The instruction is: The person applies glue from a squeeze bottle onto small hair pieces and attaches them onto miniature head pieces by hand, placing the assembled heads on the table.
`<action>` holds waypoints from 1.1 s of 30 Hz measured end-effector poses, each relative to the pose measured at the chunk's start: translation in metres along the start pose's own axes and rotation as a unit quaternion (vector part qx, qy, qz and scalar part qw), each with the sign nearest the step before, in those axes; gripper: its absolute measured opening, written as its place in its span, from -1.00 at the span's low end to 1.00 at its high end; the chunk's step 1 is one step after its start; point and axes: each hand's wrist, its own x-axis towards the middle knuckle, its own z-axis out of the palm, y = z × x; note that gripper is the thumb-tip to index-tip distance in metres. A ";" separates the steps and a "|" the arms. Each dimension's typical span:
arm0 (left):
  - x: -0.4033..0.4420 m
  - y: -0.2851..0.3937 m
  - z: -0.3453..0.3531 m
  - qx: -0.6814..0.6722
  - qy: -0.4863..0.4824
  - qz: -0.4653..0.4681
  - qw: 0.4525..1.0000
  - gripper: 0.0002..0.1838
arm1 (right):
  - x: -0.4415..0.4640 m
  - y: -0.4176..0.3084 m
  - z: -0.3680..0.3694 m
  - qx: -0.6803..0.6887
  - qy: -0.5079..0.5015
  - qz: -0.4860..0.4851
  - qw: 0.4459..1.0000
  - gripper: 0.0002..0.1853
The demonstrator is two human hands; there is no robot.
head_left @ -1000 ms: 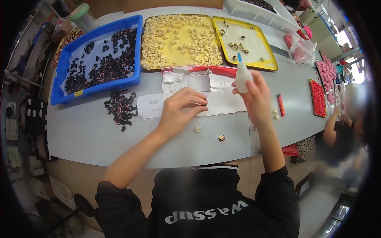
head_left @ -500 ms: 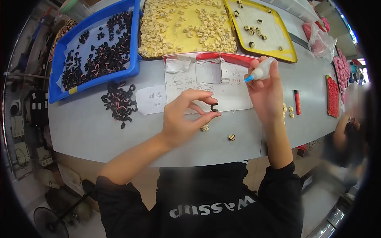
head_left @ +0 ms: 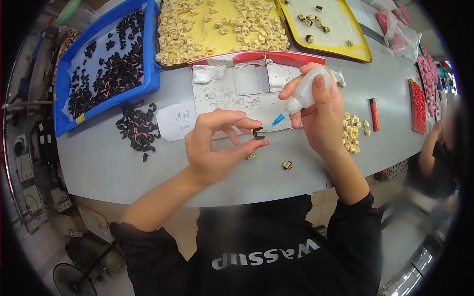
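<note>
Between the thumb and fingertips of my left hand (head_left: 212, 145) is a small black C-shaped piece (head_left: 258, 133), its open side facing right. My right hand (head_left: 321, 113) is wrapped round a translucent squeeze bottle (head_left: 305, 93), tilted so that its blue needle tip (head_left: 278, 120) points down and left, close to the black piece. Whether the tip touches the piece, I cannot tell. A small cream piece (head_left: 251, 156) lies on the table just below my left fingertips. Further right sits a cream piece with dark edging (head_left: 287, 165).
Black and pink pieces fill a blue tray (head_left: 154, 74) at left, with a loose pile (head_left: 137, 129) below it. Cream pieces cover a yellow tray (head_left: 222, 39); another yellow tray (head_left: 365, 49) holds several. A white sheet (head_left: 222, 101), a red tube (head_left: 374, 116) and a cream pile (head_left: 351, 133) lie nearby.
My right hand has brought the bottle down and left, so its tip is now near the black piece. My left hand has shifted slightly left, still holding the piece. The view has shifted a little.
</note>
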 end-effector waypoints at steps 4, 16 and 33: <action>-0.001 0.000 0.000 0.006 0.000 -0.005 1.000 -0.33 | -0.001 0.002 0.002 -0.019 -0.007 -0.010 1.000 -0.67; -0.001 -0.005 0.003 0.002 0.039 0.019 0.999 -0.42 | -0.002 0.003 0.003 -0.040 -0.023 -0.024 0.999 -0.69; -0.001 -0.005 0.002 0.013 0.028 0.024 0.999 -0.39 | -0.002 0.004 0.001 -0.046 -0.021 -0.034 0.998 -0.70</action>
